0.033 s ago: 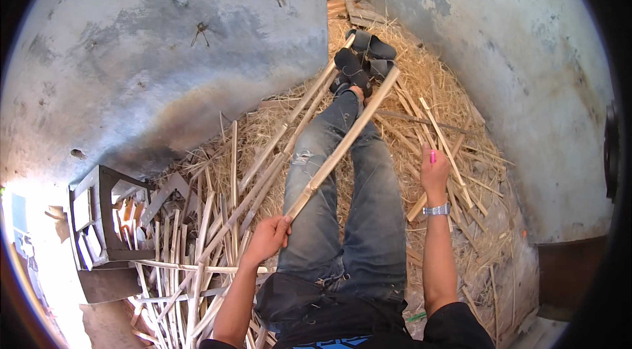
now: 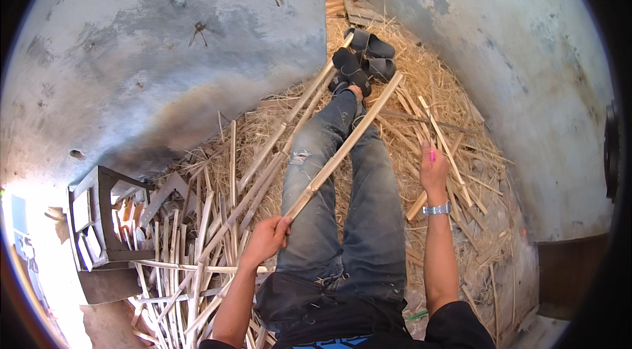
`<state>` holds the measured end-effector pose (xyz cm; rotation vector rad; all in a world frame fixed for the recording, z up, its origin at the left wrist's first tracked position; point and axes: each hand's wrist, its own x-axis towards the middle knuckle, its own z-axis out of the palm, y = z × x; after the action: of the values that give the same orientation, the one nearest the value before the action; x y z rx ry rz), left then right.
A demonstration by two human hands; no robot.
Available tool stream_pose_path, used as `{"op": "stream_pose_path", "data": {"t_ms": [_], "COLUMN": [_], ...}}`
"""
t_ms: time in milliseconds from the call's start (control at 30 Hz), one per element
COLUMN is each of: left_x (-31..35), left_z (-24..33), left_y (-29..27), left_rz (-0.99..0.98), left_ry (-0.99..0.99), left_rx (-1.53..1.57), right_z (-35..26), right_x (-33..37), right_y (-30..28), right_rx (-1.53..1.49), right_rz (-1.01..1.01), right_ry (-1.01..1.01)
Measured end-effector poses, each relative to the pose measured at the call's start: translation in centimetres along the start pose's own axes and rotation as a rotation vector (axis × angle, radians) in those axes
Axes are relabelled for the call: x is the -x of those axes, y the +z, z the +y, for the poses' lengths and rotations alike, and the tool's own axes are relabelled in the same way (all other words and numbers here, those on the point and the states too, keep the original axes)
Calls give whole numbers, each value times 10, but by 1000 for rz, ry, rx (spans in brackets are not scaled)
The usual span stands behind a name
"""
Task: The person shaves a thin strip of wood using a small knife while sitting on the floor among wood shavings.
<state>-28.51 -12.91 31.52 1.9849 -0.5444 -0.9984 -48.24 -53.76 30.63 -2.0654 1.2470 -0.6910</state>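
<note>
My left hand point(image 2: 269, 238) is closed on the near end of a long split bamboo strip point(image 2: 342, 149). The strip slants away to the right across my jeans, its far end near the sandals. On the right, above the straw, my right hand point(image 2: 434, 169) is closed around a thin object with a pink part point(image 2: 432, 155) showing at the fingers. The rest of that object is hidden, so its kind cannot be made out. A metal watch point(image 2: 436, 209) circles the right wrist.
Bamboo strips point(image 2: 191, 286) lie heaped at the left, beside a dark open frame point(image 2: 112, 217). Straw-like shavings point(image 2: 421, 73) cover the floor, with more strips at the right. Dark sandals point(image 2: 370, 44) sit past my feet. Worn walls point(image 2: 217, 33) rise on both sides.
The far end of the bamboo strip has shifted slightly right and nearer. Both hands keep their hold and have barely moved.
</note>
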Motion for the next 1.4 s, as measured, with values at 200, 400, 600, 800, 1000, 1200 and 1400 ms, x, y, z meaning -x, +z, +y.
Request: {"op": "stream_pose_path", "data": {"t_ms": [200, 400, 600, 800, 1000, 1200, 1400], "left_x": [15, 34, 21, 2, -3, -3, -1], "left_z": [-11, -28, -23, -19, -10, -3, 13], "left_y": [-7, -8, 8, 20, 28, 27, 28], "left_rz": [61, 269, 387, 370, 335, 301, 257], "left_ry": [-15, 117, 199, 235, 209, 154, 103], "left_rx": [-62, -403, -573, -631, -618, -643, -653], "right_z": [-61, -89, -82, -65, -56, -72, -76], "right_x": [23, 44, 43, 13, 16, 53, 110], "right_y": [31, 65, 96, 100, 99, 113, 125], "right_rx": [-217, -204, -179, -337, -373, -290, -358], "right_rz": [-44, -311, -411, -291, -491, -573, -623], "right_ry": [-201, -229, -213, -140, -83, -111, -64]}}
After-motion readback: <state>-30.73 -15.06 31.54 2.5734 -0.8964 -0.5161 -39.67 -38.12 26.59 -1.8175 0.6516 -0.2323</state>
